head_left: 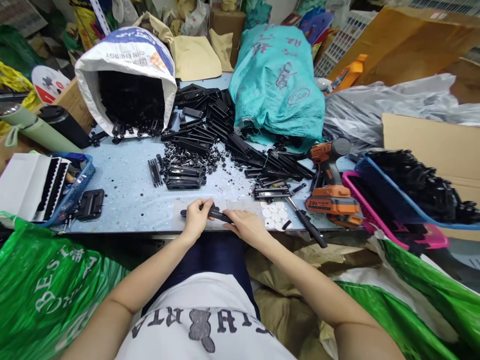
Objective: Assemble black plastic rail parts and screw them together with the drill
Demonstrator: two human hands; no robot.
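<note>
While a black strip [219, 215] is gripped by fingers of the left hand [197, 218] and right hand [247, 227] near centre frame, loose parts [242, 146] are heaped upper centre, seemingly unworked. Completion cannot be confirmed.

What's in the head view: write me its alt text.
A person's left hand and right hand hold a slim black part at the edge of a pale blue table. Beyond lie piled black parts, a white sack and a teal sack, with a power drill at right.
</note>
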